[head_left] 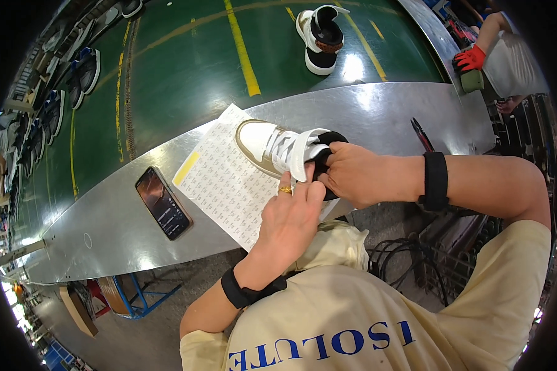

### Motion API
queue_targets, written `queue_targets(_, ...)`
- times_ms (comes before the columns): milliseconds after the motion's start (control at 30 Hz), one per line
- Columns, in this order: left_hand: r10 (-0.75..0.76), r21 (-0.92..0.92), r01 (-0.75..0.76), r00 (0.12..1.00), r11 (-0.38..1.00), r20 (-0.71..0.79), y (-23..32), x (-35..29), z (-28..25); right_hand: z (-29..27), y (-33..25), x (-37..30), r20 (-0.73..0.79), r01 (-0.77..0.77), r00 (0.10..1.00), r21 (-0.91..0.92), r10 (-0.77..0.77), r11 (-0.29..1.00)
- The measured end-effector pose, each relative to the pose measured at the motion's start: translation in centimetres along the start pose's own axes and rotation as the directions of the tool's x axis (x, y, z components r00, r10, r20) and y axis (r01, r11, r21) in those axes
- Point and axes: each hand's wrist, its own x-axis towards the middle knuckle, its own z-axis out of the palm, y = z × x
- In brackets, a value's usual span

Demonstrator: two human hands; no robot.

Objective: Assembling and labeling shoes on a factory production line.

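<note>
A white sneaker [261, 137] with tan trim, white laces and a black lining rests on its sole, toe pointing up and left, on a sheet of small printed labels [220, 185]. My left hand [291, 213], a gold ring on one finger, holds the near side of the shoe, its fingertips at the white strap [300, 154]. At the heel end, my right hand [359, 175] is closed on the black collar. Its fingertips reach into the shoe opening and are partly hidden there.
A smartphone [164, 203] lies left of the sheet on the metal table [99, 232]. Beyond runs a green conveyor belt [185, 68] carrying another sneaker [319, 40]. A black pen-like tool [422, 135] lies at right. Dark shoes [85, 73] line the left. A co-worker's red glove [470, 59] shows far right.
</note>
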Motion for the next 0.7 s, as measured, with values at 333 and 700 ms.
queue_targets(333,-0.055,-0.112,0.058,0.998,0.992,0.027,-0.3,1.2,0.0,-0.3,0.3,-0.3,0.170,-0.052,0.985,0.269,0.006,0.962)
queue_targets(700,-0.118,-0.119,0.137,0.981,0.983,0.156,-0.4,2.4,-0.5,1.6,-2.8,-4.9,-0.439,-0.091,0.869,0.316,0.230,0.945)
